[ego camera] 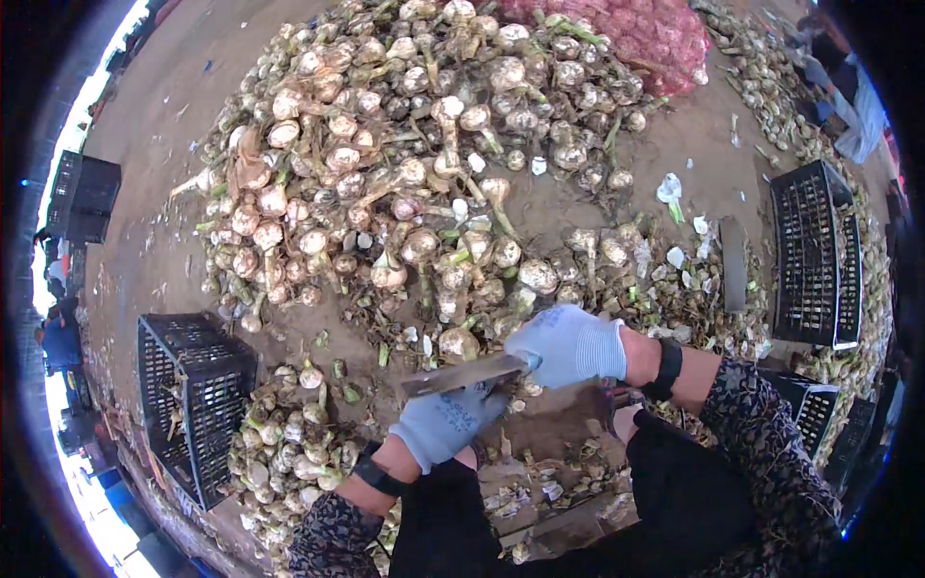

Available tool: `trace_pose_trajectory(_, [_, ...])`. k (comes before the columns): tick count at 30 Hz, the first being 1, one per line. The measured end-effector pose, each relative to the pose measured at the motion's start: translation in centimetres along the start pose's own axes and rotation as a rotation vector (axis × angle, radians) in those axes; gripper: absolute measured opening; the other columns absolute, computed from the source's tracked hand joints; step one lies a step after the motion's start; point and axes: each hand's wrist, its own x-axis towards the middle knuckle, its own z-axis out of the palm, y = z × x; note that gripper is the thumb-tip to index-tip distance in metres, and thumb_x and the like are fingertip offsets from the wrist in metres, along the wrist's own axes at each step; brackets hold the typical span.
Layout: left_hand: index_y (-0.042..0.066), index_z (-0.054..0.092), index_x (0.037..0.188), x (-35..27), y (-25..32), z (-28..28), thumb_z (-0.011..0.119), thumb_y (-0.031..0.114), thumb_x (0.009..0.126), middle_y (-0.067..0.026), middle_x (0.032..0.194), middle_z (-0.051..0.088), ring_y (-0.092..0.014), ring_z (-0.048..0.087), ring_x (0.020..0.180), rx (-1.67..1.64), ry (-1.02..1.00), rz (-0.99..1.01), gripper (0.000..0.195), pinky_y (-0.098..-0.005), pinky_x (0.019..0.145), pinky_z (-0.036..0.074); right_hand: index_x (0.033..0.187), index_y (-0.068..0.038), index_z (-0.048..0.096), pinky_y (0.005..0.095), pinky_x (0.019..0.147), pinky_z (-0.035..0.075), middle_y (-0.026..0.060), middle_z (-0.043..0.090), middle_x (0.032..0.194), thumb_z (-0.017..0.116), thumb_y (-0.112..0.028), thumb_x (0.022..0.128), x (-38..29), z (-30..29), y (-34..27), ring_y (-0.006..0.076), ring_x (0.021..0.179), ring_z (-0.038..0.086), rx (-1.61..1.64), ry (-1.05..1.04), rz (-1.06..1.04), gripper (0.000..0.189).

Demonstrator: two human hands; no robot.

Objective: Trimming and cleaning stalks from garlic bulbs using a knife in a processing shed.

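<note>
My right hand, in a pale blue-grey work glove, grips the handle of a broad-bladed knife. Its flat, worn metal blade points left and crosses just above my left hand, gloved the same way. The fingers of that hand are curled and partly hidden under the blade, so whether they hold anything cannot be made out. Just beyond the blade lies a garlic bulb with soil on it. A large heap of garlic bulbs with cut stems spreads in front of me. Trimmed bulbs form a smaller pile by my left forearm.
Black plastic crates stand at left, right and far left. A red mesh sack lies behind the heap. A flat grey strip rests among skins and stem scraps. Other people are at far left and upper right.
</note>
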Motion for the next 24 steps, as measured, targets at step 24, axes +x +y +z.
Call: trace_pose_trajectory(24, [0.003,0.026,0.140,-21.6,-19.8,7.9,0.061,0.014,0.075,-0.0305,0.122,0.053,-0.042,0.055,0.111,-0.225,0.093,-1.780,0.075,-0.0446,0.093,0.046,0.071,-0.003,0.048,0.0289,0.050,0.038,0.0003,0.048,0.060,0.068,-0.007,0.063,-0.1,1.3,2.8,0.0080,0.058,0.041,0.490,0.164,0.576,0.021])
